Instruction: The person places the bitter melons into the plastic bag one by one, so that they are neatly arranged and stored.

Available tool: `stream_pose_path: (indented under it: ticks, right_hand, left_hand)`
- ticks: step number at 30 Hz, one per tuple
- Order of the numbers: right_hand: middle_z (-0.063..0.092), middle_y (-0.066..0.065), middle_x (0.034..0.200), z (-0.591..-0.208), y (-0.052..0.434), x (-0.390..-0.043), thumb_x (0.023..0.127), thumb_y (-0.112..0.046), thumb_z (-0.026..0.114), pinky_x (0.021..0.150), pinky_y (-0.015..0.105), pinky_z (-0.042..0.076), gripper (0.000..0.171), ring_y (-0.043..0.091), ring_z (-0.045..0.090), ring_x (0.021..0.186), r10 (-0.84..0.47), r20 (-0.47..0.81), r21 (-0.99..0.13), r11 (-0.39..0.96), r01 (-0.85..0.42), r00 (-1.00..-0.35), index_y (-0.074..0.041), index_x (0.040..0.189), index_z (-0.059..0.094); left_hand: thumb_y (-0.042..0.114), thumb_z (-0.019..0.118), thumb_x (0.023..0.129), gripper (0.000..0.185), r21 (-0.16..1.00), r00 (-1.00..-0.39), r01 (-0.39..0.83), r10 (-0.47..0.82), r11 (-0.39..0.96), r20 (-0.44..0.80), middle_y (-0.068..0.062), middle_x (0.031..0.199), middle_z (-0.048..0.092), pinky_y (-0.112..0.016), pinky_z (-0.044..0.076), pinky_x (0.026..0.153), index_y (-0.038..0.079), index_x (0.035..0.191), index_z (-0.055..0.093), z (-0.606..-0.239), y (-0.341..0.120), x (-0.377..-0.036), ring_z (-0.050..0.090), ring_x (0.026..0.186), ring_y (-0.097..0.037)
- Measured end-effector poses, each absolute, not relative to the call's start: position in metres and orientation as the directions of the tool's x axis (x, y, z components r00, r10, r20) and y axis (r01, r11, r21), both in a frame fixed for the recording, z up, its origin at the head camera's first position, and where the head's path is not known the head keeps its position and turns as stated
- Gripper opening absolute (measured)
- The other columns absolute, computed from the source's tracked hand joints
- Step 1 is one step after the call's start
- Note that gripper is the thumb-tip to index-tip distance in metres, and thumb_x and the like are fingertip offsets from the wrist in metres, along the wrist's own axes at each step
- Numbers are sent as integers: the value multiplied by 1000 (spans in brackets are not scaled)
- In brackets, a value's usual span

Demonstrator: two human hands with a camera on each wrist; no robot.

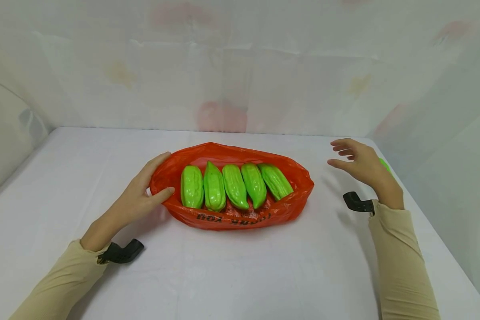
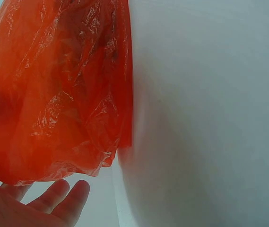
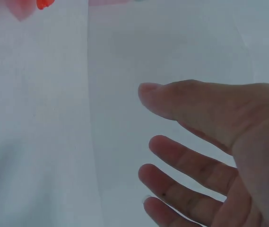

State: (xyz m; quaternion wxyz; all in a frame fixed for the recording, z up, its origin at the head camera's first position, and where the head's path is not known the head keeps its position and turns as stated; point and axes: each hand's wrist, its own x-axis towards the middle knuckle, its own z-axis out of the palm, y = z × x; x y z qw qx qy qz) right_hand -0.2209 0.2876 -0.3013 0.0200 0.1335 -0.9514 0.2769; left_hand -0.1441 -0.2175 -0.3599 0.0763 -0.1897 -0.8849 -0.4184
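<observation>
A red plastic bag (image 1: 240, 224) with dark printed letters on its front lies with its mouth spread wide. Inside it, several glossy green bitter melons (image 1: 214, 186) lie side by side in a row. My left hand (image 1: 142, 191) holds the bag's left end, thumb over the rim and fingers round the outside. In the left wrist view, the bag's crinkled side (image 2: 63, 94) fills the upper left above my fingers (image 2: 73, 203). My right hand (image 1: 362, 162) is raised to the right of the bag, fingers loosely bent and thumb apart, with nothing in it.
A bright green thing (image 1: 385, 165) shows partly behind my right wrist, near the table's right edge. The white-covered table (image 1: 240, 275) meets a pale, patterned cloth (image 1: 240, 66) at the back. A black wrist mount (image 1: 358, 202) juts from each sleeve.
</observation>
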Motion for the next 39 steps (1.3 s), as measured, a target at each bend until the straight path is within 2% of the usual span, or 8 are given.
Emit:
stream_pose_path:
  ticks: [11, 16, 27, 39]
  right_hand:
    - [53, 21, 140, -308, 310, -227, 94, -28, 68, 107, 53, 39, 55, 39, 49, 129, -165, 134, -564, 799, -212, -977, -3, 139, 49]
    - [55, 20, 138, -311, 318, -227, 94, -29, 68, 105, 49, 38, 54, 36, 50, 128, -117, 166, -562, 804, -191, -979, -4, 138, 50]
    - [53, 28, 138, -323, 334, -229, 94, -23, 68, 106, 61, 37, 54, 46, 47, 128, -62, 171, -575, 804, -151, -983, -1, 139, 48]
    - [49, 29, 142, -337, 351, -232, 97, -27, 63, 107, 65, 33, 56, 47, 40, 133, -4, 166, -581, 807, -101, -986, 1, 143, 45]
  left_hand:
    - [7, 65, 91, 78, 712, -915, 403, 272, 575, 298, -13, 159, 32, -72, 33, 107, 22, 157, 26, -360, -217, -143, 32, 143, -40]
    - [7, 65, 91, 79, 714, -914, 404, 274, 572, 298, -12, 159, 32, -72, 34, 106, 23, 157, 25, -360, -217, -144, 33, 143, -40]
    - [7, 65, 91, 79, 710, -913, 407, 274, 575, 302, -13, 159, 32, -72, 33, 107, 22, 157, 25, -360, -217, -144, 33, 143, -42]
    - [7, 66, 91, 79, 711, -910, 415, 278, 568, 309, -13, 160, 31, -72, 31, 109, 23, 157, 26, -361, -218, -145, 31, 144, -41]
